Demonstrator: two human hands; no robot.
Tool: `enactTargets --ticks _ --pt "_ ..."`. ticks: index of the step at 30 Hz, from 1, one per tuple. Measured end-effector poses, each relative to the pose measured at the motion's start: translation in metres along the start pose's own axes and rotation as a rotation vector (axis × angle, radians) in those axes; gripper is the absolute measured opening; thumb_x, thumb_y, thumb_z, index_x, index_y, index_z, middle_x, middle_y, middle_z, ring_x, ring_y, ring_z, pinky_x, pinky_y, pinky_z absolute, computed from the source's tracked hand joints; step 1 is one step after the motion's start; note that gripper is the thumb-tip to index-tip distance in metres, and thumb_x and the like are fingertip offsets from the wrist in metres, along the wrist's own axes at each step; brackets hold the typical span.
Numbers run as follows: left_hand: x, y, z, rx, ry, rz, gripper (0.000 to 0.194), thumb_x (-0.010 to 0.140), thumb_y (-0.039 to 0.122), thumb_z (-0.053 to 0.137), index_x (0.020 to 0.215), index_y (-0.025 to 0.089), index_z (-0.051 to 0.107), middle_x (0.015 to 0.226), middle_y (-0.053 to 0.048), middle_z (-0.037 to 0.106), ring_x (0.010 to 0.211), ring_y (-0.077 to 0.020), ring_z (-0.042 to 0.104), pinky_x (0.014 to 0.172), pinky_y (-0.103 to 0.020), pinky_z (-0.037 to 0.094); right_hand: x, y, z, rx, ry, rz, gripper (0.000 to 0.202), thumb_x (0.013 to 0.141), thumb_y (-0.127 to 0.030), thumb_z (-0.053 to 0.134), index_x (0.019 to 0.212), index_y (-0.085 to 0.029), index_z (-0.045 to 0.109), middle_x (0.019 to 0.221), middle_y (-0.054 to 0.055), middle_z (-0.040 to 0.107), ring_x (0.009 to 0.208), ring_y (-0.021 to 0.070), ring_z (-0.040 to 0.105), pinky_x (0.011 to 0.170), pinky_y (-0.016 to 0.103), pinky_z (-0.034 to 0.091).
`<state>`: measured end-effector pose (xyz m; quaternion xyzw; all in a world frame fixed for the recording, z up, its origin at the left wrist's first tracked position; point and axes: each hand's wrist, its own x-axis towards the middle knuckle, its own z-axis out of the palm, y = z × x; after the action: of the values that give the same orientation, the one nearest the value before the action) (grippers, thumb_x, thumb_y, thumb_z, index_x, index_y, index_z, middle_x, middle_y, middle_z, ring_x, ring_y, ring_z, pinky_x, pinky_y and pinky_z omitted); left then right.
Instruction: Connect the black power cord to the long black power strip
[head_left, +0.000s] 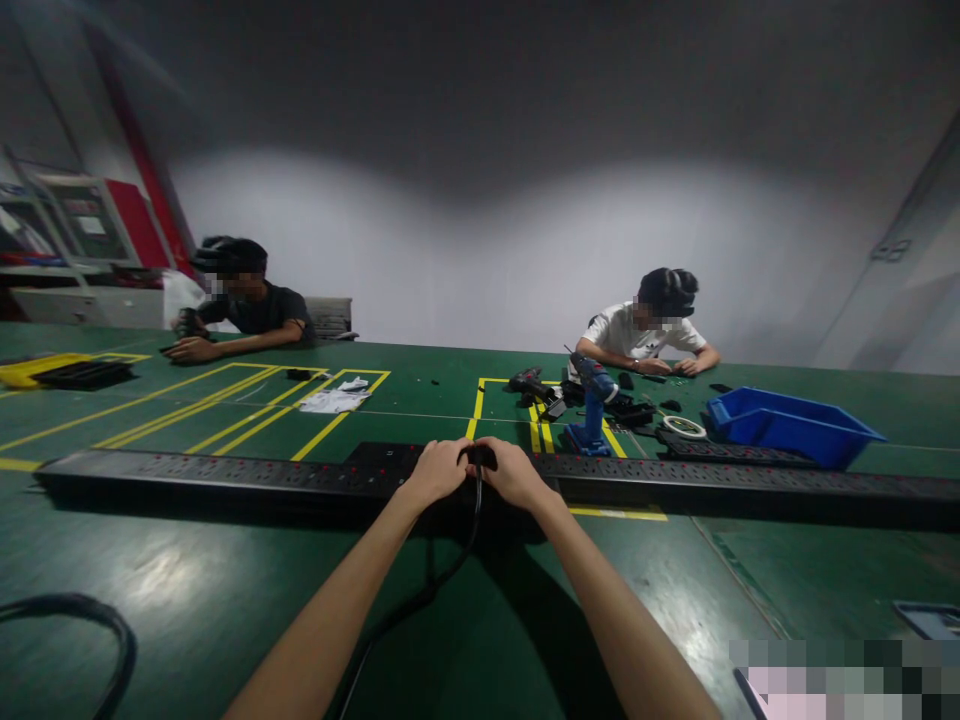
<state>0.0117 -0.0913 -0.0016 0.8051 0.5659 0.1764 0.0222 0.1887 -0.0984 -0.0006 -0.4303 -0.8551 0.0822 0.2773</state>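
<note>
My left hand (441, 468) and my right hand (510, 468) meet at the middle of the view, fingers closed around a small black part (480, 456). From it a black cable (478, 510) hangs down and curves toward the lower left over the green table. Behind and under my hands lies a long black strip (225, 480) with rows of sockets and small red marks, stretching across the table to both sides. The fingertips partly cover the black part, so its exact shape is hidden.
A blue cordless drill (594, 405) stands beyond the strip, near black parts, a roll of tape (684, 427) and a blue bin (795, 425). White papers (336, 396) lie left of centre. Two people sit across the green table (262, 600). A thick cable (112, 620) loops at lower left.
</note>
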Motion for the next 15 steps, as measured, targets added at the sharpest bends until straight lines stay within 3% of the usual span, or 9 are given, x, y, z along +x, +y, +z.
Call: enactTargets --ticks 4,7,15 --pt "0.0001 -0.0016 0.0005 0.012 0.005 0.01 0.031 0.092 0.023 0.037 0.111 0.023 0.062 0.108 -0.008 0.07 0.102 -0.0249 0.063 0.092 -0.037 0.041 0.003 0.0056 0.0037 0.05 0.012 0.045 0.051 0.081 -0.024 0.064 0.13 -0.018 0.05 0.123 0.011 0.062 0.107 0.023 0.058 0.09 0.032 0.041" --pt "0.0 -0.0023 -0.0003 -0.003 0.001 0.024 0.033 0.093 0.025 0.037 0.114 0.023 0.061 0.111 -0.007 0.069 0.106 -0.0242 0.062 0.094 -0.037 0.041 0.0042 0.0052 0.0013 0.021 -0.011 0.039 0.045 0.081 -0.018 0.06 0.126 -0.019 0.055 0.122 0.01 0.062 0.108 0.0223 0.058 0.092 0.032 0.04" --pt "-0.0004 -0.0041 0.0006 -0.013 0.003 0.035 0.033 0.093 0.027 0.037 0.117 0.023 0.06 0.114 -0.008 0.068 0.107 -0.0241 0.061 0.093 -0.036 0.042 0.0058 0.0019 -0.0035 -0.048 -0.032 0.033 0.033 0.083 -0.02 0.059 0.116 -0.022 0.062 0.112 0.007 0.066 0.1 0.0209 0.059 0.085 0.029 0.04"
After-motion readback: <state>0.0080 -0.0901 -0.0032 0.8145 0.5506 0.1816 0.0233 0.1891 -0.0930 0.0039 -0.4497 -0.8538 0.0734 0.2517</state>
